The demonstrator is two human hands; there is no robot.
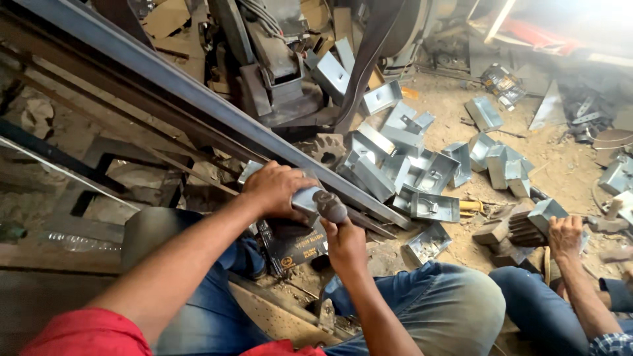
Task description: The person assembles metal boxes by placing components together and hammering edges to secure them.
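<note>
Left hand [275, 190] clamped on a folded grey sheet-metal box [304, 198], right hand [344, 238] gripping one dark-headed hammer [330, 206], roughly twenty similar open grey metal boxes [422, 173] strewn on dirt floor [560, 168], contents unclear.

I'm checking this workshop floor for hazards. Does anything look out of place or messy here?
Yes. Folded metal boxes lie scattered at all angles on the dirt floor, not stacked. The left hand and right hand grip a hammer bare, close beside the long steel rail. A co-worker's hand holds another box nearby.
</note>
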